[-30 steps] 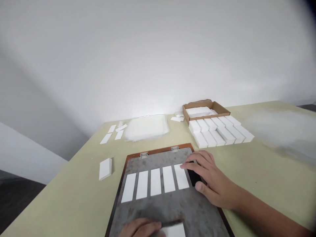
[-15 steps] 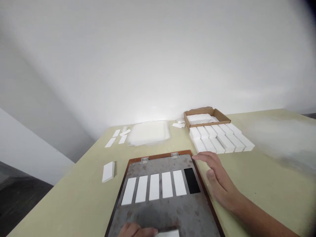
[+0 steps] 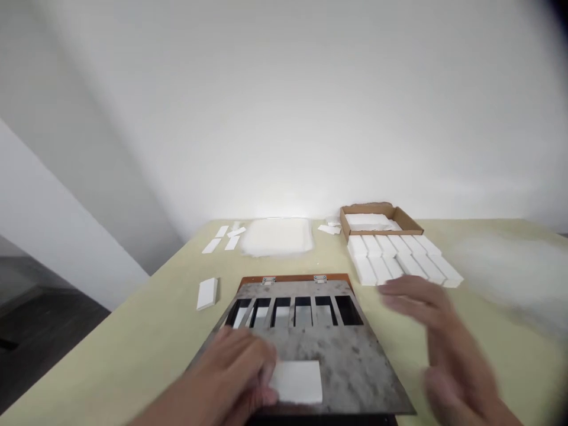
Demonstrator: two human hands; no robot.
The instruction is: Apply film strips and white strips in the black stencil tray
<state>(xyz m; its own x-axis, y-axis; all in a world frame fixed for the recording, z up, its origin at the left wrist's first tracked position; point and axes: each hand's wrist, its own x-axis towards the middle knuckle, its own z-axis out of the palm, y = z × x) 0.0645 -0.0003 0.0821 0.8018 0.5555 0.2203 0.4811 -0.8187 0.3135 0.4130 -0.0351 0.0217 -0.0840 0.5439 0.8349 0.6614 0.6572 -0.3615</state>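
A grey metal plate [image 3: 337,367] with a row of rectangular slots is hinged to a brown-edged board [image 3: 293,277] in front of me. Its near edge stands raised, with white pieces [image 3: 303,316] lying below through most of the slots; the rightmost slot shows black. My left hand [image 3: 239,367] is closed on a white rectangular piece [image 3: 298,381] at the plate's near edge; whether it also grips the plate I cannot tell. Blurred by motion, my right hand [image 3: 444,343] is held over the table right of the plate, fingers apart and holding nothing.
Rows of white stacks [image 3: 399,257] stand at the right, before a cardboard box [image 3: 382,235] containing white sheets. A white block [image 3: 207,294] stands left of the plate. Farther back lie loose white strips [image 3: 212,245] and a whitish blurred patch [image 3: 278,236]. A wall closes the far side.
The metal plate's near edge has risen, and the white pieces now sit below its slots. My left hand has come further into view with the white rectangular piece. My right hand has moved right, off the board's edge.
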